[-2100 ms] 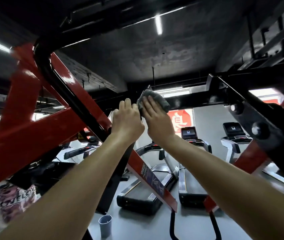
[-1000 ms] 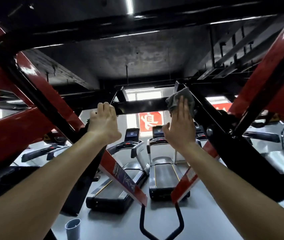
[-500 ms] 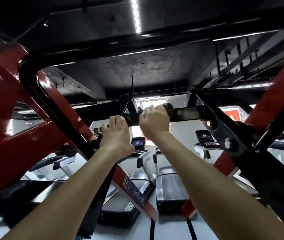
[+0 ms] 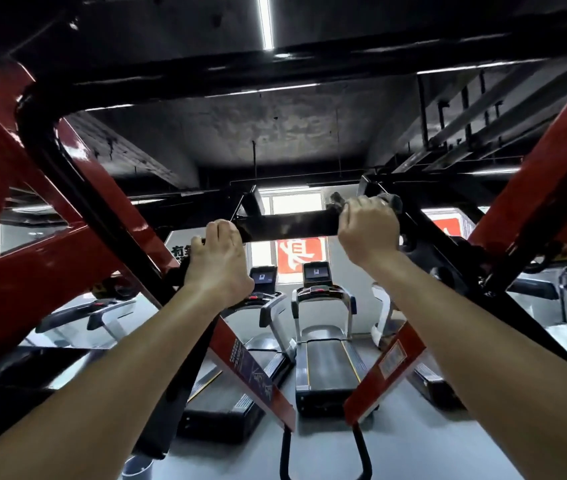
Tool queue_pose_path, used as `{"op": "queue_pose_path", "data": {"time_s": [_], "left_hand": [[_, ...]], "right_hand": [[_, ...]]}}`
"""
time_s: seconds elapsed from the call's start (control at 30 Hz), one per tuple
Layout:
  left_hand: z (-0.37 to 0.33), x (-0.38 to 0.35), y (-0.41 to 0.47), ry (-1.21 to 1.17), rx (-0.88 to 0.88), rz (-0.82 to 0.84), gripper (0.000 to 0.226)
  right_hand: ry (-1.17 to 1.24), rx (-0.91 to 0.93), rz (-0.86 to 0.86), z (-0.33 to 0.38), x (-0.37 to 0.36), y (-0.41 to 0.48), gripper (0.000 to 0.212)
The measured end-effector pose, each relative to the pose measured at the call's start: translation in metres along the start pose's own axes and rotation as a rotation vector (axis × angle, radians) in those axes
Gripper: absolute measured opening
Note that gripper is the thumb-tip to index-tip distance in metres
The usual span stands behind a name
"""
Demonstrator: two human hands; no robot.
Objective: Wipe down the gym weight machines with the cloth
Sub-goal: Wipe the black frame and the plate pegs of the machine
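Cloth [image 4: 390,201]: wrapped over black crossbar [image 4: 292,225], right end.
Right hand [image 4: 368,228]: gripping cloth.
Left hand [image 4: 218,263]: gripping crossbar, left end.

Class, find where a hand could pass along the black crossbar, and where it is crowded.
Free: the bare stretch of crossbar between the left hand and the right hand. Crowded: the right end, where cloth and diagonal black brace meet.
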State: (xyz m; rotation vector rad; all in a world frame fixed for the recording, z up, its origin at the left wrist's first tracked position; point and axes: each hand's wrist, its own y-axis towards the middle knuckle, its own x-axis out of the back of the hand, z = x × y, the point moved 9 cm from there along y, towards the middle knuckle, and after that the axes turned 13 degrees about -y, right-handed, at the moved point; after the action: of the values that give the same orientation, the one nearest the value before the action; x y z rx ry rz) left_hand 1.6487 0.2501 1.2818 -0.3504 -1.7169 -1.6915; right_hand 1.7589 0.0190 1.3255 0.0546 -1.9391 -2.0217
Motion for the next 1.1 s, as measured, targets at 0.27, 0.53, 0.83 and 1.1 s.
{"op": "queue_pose_path", "data": {"time_s": [0.27, 0.53, 0.83, 1.1], "left_hand": [[-0.002, 0.006, 0.003, -0.139, 0.02, -0.03, 0.08], [0.0, 0.015, -0.005, -0.318, 0.052, -0.086, 0.068], [-0.005, 0.018, -0.034, -0.408, 0.044, -0.122, 0.068], [0.003, 0.039, -0.047, -0.414, 0.094, -0.339, 0.044]], "right_hand": [[0.115, 0.064, 0.007, 0.097, 0.003, -0.009, 0.027], [0.359, 0.215, -0.03, 0.118, 0.019, -0.004, 0.033], [0.599, 0.281, 0.103, 0.186, 0.005, 0.014, 0.031], [0.551, 0.78, 0.187, 0.207, 0.019, -0.014, 0.037]]}}
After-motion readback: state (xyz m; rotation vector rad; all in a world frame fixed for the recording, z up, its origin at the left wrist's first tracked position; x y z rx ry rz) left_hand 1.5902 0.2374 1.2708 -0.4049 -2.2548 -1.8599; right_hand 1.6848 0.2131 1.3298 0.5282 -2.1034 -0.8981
